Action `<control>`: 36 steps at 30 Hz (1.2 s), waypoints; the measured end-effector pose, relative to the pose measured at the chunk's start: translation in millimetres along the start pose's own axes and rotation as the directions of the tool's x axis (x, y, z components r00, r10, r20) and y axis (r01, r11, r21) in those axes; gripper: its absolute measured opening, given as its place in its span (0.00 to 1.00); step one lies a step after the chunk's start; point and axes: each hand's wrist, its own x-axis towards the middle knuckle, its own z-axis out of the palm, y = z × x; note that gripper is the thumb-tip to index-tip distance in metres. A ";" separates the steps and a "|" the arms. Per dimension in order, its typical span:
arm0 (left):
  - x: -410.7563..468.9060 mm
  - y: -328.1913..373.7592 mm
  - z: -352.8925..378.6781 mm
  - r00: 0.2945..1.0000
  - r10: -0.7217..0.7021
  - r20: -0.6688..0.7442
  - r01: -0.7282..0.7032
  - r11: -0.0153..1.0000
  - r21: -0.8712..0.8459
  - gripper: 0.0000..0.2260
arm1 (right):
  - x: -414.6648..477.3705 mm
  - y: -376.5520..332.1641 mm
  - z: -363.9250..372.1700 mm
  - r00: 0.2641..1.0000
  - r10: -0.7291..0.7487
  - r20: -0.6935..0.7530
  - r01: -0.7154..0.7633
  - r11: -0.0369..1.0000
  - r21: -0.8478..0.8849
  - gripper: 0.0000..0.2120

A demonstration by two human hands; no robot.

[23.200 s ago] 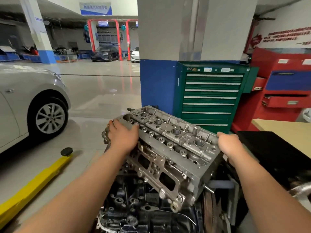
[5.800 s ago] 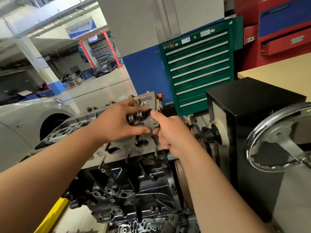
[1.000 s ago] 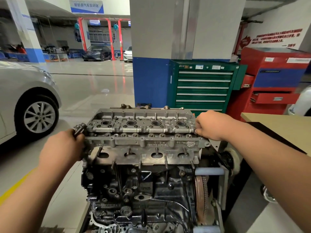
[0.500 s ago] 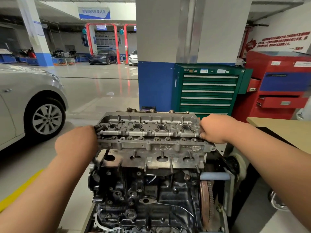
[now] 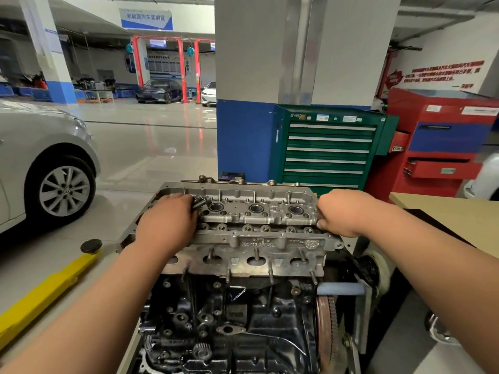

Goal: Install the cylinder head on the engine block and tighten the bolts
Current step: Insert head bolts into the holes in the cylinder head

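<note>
1. Green tool cabinet [image 5: 326, 149] behind the engine: a stack of flat drawers with pale handle strips, all pushed in, contents hidden.
2. Red cabinet [image 5: 445, 147] just right of it: one red drawer [image 5: 442, 170] pulled slightly out, inside not visible.
3. Cylinder head [image 5: 256, 238]: dull grey cast metal, long and rectangular, lying flat on top of the engine block [image 5: 243, 319]. Three round bores showing along the top, oval ports and thin studs along the near face.
4. Engine block: black, glossy, knobbly with bosses and bolt holes, with a rusty toothed flywheel [image 5: 326, 327] at the right end.
5. Left hand [image 5: 167, 222]: resting on the left part of the head's top, fingers curled round a bunch of dark bolts [image 5: 201, 202].
6. Right hand [image 5: 343, 211]: curled over the head's right end, gripping its edge.
7. At left, a silver car [image 5: 40, 163] and a yellow lift arm [image 5: 46, 290] with a round black pad, on shiny pale floor.
</note>
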 end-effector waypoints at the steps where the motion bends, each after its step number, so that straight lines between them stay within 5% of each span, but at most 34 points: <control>1: 0.4 -0.1 1.1 1.000 0.000 0.007 0.000 1.000 0.018 0.07 | -0.4 -0.2 -0.2 1.000 0.004 0.003 -0.004 1.000 -0.012 0.16; 8: -2.0 5.1 2.0 0.998 -0.042 0.040 0.039 0.996 0.076 0.07 | -2.5 -1.3 -6.8 0.998 -0.059 -0.024 0.059 0.998 -0.015 0.07; 20: -1.2 8.4 0.7 0.994 -0.095 0.061 0.090 0.993 0.080 0.07 | -1.7 -24.6 -7.9 0.978 0.208 0.002 -0.207 0.968 0.140 0.08; 26: -0.7 7.8 1.6 0.992 -0.111 0.058 0.106 0.991 0.082 0.08 | -6.5 -9.7 -13.5 0.991 0.115 0.070 -0.125 0.979 0.164 0.10; 36: -2.1 10.8 -1.2 0.992 -0.111 0.062 0.105 0.990 0.094 0.06 | -3.1 -21.6 -13.1 0.954 0.291 0.074 -0.300 0.914 0.272 0.05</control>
